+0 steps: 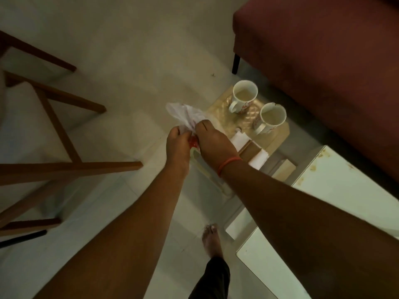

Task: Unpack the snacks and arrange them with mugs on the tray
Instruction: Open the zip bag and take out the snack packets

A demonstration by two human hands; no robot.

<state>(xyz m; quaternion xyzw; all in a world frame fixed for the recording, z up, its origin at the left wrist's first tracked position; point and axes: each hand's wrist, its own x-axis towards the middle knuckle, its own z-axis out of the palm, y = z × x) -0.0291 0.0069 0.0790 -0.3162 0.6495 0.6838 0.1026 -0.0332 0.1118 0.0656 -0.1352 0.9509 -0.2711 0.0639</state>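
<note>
Both my hands meet over the floor, just left of a gold tray (pixel 218 113). My left hand (pixel 178 143) and my right hand (pixel 212 139) grip a crumpled white plastic bag (pixel 183 114) that sticks up from between them. A red snack packet (pixel 193 143) shows between the palms. Two white mugs with red patterns stand on the tray, one at the back (pixel 245 94) and one further right (pixel 272 117); both hold a pale drink. White and brown flat pieces (pixel 252 151) lie at the tray's near edge, partly hidden by my right wrist.
A maroon sofa (pixel 323 72) fills the upper right. A white low table (pixel 336 190) stands at the right, close to my right forearm. Wooden chair legs (pixel 64 130) spread across the left. My bare foot (pixel 211 238) is on the pale tiled floor below.
</note>
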